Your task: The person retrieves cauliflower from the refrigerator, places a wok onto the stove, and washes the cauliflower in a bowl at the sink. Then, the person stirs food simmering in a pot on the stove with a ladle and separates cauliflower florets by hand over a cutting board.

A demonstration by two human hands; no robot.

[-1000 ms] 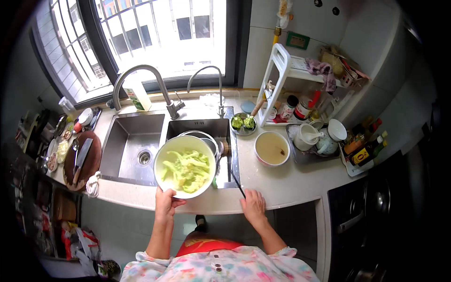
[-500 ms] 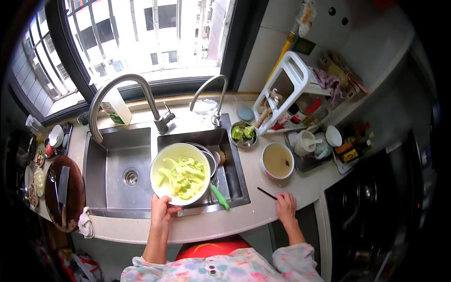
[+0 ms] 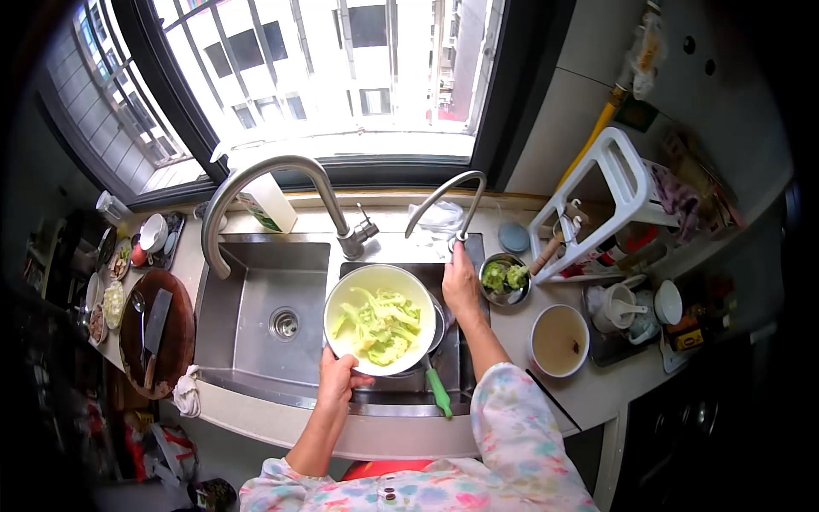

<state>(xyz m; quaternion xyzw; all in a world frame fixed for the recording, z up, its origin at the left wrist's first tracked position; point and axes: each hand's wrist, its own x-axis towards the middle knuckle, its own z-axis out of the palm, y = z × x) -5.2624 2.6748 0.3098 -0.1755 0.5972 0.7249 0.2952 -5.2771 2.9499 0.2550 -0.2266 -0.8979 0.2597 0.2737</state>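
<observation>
left hand [image 3: 337, 375] pinches the white bowl [image 3: 345, 299] at one side, over the right basin [image 3: 392, 397] — it could tip, spilling greens [image 3: 380, 324]. right hand [image 3: 461, 282]'s at the small faucet [image 3: 483, 198], grip unclear.

This is a kitchen, seemingly a home one: a stainless steel double-basin sink [image 3: 256, 299] set in a pale speckled countertop [image 3: 384, 437] lies at eight o'clock, with a curved brushed-metal faucet [image 3: 294, 164] at ten, under a dark-framed, barred window [image 3: 341, 77]. A round brown wooden chopping board [image 3: 179, 350] bearing a broad-bladed knife [image 3: 156, 320] lies toward nine, condiment bottles [image 3: 687, 337] stand between three and four, and a black glossy cooktop [image 3: 674, 427] fills four o'clock.
</observation>
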